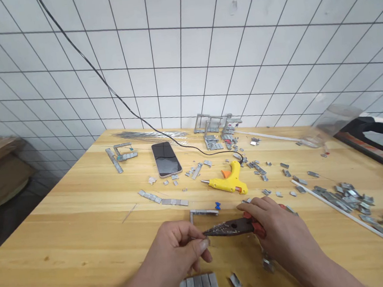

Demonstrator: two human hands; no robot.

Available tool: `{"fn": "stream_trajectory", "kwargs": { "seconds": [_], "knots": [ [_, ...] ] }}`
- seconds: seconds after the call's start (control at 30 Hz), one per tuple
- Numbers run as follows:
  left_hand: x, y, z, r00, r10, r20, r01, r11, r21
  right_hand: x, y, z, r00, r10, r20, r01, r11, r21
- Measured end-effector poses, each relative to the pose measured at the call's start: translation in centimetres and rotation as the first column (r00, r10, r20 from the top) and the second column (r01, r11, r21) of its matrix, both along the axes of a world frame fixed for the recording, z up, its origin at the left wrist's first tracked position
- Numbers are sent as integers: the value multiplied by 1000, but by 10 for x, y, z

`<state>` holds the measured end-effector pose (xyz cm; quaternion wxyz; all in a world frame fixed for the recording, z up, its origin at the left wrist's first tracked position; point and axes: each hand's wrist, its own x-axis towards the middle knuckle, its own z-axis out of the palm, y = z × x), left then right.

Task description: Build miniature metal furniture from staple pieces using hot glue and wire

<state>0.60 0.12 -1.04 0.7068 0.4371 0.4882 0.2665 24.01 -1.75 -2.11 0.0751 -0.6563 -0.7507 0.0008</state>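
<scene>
A yellow glue gun [228, 180] lies near a dark phone [166, 159] on the wooden table [67, 229], beneath a tiled wall [237, 56].

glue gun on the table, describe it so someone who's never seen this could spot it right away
Start at the wooden table and find the black phone lying flat near its middle. Just right of it, among scattered grey metal bits, lies the glue gun. It is the only bright yellow thing, with an orange trigger.
</scene>
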Motion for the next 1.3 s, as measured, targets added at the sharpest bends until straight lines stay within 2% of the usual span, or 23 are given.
{"fn": "stream_trajectory", "kwargs": {
  "seconds": [0.17, 0.33, 0.57, 0.73, 0.87, 1.07, 1.3],
  "knots": [
    [0, 2, -3, 1000, -4, 29, 4, 1000, -20, -3, 1, -1, 999, -34, -25, 33, 999, -19],
    [-1, 1, 1, 995, 5, 95, -2, 999, -32, 3, 4, -4, 988, -43, -149, 29, 995, -97],
    [0, -1, 0, 985, 41, 165, -33, 998, -50, 12, 6, -9, 954, -42, -296, 10, 994, -109],
    [1, -3, -4, 942, 44, 332, 8, 988, -154, 1, 5, -3, 918, 12, -397, -55, 994, -97],
    [0, -2, -8, 923, 28, 383, 60, 974, -217, -3, 6, 4, 885, 41, -464, -86, 993, -76],
    [-2, -2, -8, 914, 2, 405, 97, 970, -224, 4, 10, 2, 882, 43, -468, -94, 992, -86],
    [-3, -1, -9, 939, 24, 343, 45, 980, -194, 8, 13, -2, 917, 8, -399, -69, 988, -137]
  ]
}}
